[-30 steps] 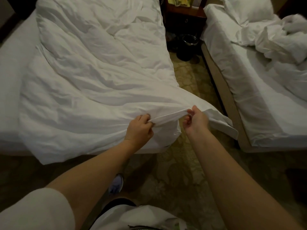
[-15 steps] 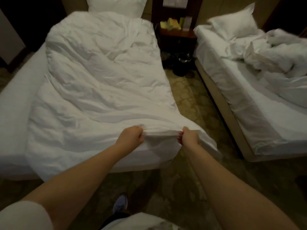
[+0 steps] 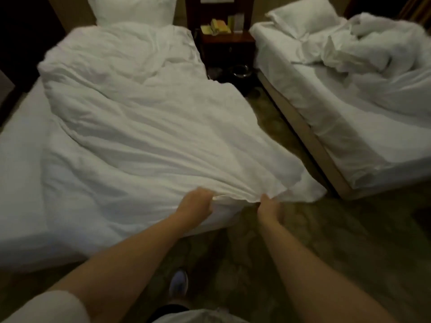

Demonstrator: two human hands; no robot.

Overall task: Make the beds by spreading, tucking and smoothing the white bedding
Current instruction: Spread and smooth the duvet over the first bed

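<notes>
Left grip [image 3: 196,203]: I see it clutching the near edge of the crumpled white duvet [image 3: 151,136]
Right grip [image 3: 270,208]: pinching that same edge, just beside
Duvet: spread over the left bed [image 3: 21,183], corner draping towards the patterned carpet [image 3: 326,241]

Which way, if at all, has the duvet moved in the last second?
Yes. The duvet has spread rightward off the left bed into the aisle; its edge now reaches the bin.
</notes>
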